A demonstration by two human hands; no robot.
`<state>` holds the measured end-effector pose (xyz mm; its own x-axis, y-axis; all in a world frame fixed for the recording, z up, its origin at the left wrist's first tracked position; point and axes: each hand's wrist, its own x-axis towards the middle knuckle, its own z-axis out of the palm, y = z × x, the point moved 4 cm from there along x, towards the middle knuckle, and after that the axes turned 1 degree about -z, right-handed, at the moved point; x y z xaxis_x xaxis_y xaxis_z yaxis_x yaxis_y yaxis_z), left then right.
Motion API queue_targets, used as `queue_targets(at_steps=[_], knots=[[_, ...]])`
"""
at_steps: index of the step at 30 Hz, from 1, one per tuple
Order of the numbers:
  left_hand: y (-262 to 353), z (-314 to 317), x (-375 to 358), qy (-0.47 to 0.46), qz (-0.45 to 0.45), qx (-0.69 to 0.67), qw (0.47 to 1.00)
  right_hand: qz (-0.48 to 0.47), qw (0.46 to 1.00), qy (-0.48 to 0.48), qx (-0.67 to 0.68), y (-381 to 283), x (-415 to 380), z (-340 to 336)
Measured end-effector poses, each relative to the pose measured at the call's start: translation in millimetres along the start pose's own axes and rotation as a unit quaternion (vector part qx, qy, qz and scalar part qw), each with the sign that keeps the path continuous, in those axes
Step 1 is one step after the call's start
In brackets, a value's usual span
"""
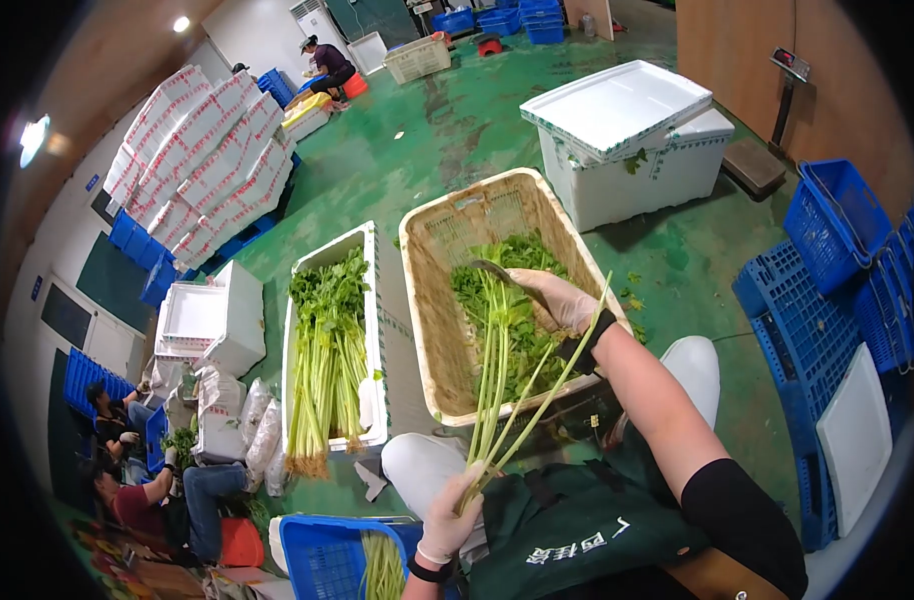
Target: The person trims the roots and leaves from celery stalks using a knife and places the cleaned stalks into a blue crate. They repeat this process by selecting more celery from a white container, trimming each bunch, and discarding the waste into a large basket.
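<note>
My left hand (455,515), in a thin pale glove, is closed round the lower ends of a few long green celery stalks (492,370). Over the beige crate (422,300), my right hand (555,300), gloved too, is closed round a curved dark blade (492,268) that lies near the stalks' upper part. Leafy greens (522,255) fill the bottom of that crate. To its left, a white foam box (375,330) holds a thick bundle of celery (327,370) with roots toward me. More stalks (382,565) lie in a blue basket (322,555) beside my left forearm.
White foam boxes (627,180) stand beyond the crate, near a floor scale (752,168). Blue crates and a pallet (787,330) are at the right. Stacked foam boxes (202,165) rise at the left. Two seated people (142,500) are lower left; another person (329,62) sits far back.
</note>
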<state>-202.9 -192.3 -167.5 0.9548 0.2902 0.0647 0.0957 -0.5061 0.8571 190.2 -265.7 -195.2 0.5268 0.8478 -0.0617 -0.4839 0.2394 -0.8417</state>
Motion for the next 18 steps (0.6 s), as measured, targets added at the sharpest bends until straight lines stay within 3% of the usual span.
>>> queue_targets(at_steps=[2,6,8,10,12,13,16,18], knots=[[-3.2,-1.9,-2.0,-0.008,-0.006,-0.030,1.000,0.028,0.998,-0.032,0.036,-5.1,-4.6,0.9],[2.1,-4.4,-1.6,-0.035,-0.018,-0.046,0.998,0.034,0.999,0.015,0.012,-3.9,1.4,-25.4],[3.3,-5.0,-2.2,-0.035,-0.022,-0.046,0.998,0.099,0.993,-0.031,0.049,-11.2,-11.0,-17.6],[0.6,-4.2,-2.9,-0.039,-0.027,-0.051,0.998,0.085,0.995,-0.023,0.038,-17.0,-19.9,-14.6],[-11.5,-0.4,-6.0,-0.024,-0.053,-0.087,0.995,0.028,1.000,0.011,0.006,-20.4,-23.4,-18.1],[-11.7,0.6,-4.1,-0.009,-0.078,-0.122,0.989,-0.004,0.996,0.088,0.015,-14.0,-16.4,-23.0],[-3.3,2.3,3.9,0.005,-0.083,-0.109,0.991,0.048,0.987,0.127,-0.083,-6.8,-24.7,-31.0],[-9.4,3.7,3.9,-0.007,-0.093,-0.105,0.990,0.014,0.981,0.153,-0.122,-0.2,-26.9,-12.4]])
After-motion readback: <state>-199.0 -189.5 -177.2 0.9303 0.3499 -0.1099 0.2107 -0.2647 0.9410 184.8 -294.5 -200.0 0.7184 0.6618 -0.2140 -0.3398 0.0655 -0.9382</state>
